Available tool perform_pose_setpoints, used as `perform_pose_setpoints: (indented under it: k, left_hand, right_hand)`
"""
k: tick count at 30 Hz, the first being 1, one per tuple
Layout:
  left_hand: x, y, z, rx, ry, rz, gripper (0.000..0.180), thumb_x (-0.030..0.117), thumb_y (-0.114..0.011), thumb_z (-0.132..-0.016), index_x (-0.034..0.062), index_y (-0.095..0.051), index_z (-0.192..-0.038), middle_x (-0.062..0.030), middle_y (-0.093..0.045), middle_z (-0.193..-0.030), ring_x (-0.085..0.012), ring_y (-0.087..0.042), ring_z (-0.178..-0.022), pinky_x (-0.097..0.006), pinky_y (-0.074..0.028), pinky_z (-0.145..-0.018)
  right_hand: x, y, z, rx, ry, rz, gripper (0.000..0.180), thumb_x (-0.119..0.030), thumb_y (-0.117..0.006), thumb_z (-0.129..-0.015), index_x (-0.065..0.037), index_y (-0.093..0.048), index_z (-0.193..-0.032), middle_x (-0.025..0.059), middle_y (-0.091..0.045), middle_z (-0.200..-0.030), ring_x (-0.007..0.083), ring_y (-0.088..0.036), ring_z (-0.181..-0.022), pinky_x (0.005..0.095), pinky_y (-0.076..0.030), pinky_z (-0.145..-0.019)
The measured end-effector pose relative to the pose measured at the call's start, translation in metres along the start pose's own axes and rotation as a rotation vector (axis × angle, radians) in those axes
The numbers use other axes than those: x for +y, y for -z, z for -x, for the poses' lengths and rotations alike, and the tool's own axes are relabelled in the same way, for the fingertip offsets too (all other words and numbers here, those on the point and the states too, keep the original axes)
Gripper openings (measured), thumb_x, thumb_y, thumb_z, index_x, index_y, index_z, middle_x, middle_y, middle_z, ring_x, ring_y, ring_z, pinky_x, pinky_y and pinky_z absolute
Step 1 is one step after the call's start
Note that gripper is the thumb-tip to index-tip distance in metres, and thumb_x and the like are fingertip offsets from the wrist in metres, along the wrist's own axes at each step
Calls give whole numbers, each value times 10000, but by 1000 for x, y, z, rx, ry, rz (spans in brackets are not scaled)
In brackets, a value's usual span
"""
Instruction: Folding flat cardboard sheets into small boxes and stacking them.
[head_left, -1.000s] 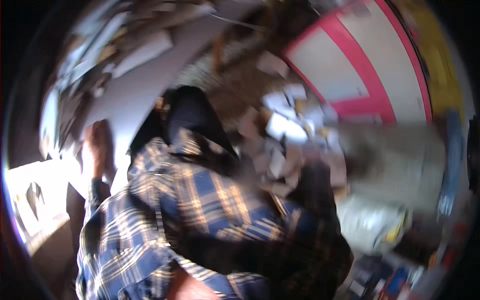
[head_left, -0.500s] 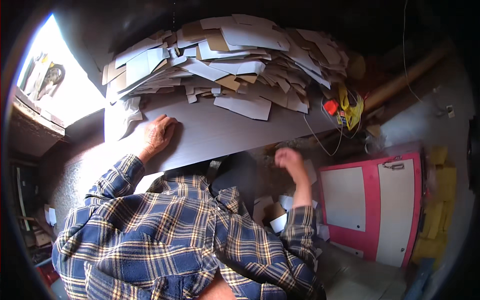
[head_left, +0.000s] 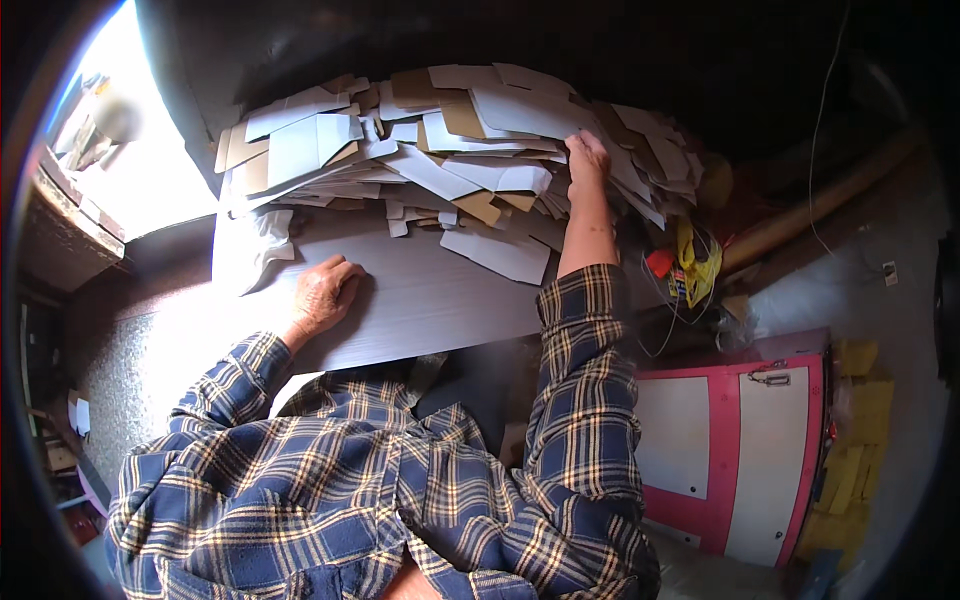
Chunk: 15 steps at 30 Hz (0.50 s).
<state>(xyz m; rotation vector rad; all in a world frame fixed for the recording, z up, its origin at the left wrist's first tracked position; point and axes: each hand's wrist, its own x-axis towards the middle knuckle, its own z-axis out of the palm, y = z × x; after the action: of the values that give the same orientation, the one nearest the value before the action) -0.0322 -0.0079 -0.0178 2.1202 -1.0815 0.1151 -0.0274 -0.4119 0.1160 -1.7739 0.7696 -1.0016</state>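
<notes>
On the desk, the left hand lies flat at 9 o'clock; the right hand touches the cardboard pile at 12.

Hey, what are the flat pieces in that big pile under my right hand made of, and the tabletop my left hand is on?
The pile: likely thin cardboard, matte, white faces and brown backs, flat die-cut shapes. The tabletop: smooth pale grey board, probably laminate; faint straight grain lines show.

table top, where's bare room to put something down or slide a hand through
The grey table is bare along its near edge, between the left hand resting flat and the right forearm. A smaller bare strip lies beside the crumpled white sheet. The far half is crowded: the heap of flat card pieces, where the right hand reaches in, covers it.
</notes>
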Motion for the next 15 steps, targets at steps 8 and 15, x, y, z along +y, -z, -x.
perform_pose_setpoints:
  k: [8,15]
  left_hand:
    - [3,7,-1,4,-17,20,88,91,-593,-853,74,-640,-927,-116,-586,-823,-336,-613,-756,-417,-500,-665]
    - [-2,6,4,-8,1,16,99,95,-590,-857,65,-641,-936,-128,-586,-827,-348,-609,-767,-421,-495,-667]
  right_hand:
    - [-9,7,-20,355,90,-75,297,-70,-654,-695,-74,-709,-987,67,-691,-822,180,-641,-728,314,-519,-748]
    - [-14,40,68,170,-47,-689,378,94,-506,-666,-61,-660,-974,3,-587,-755,88,-529,-633,213,-400,-552]
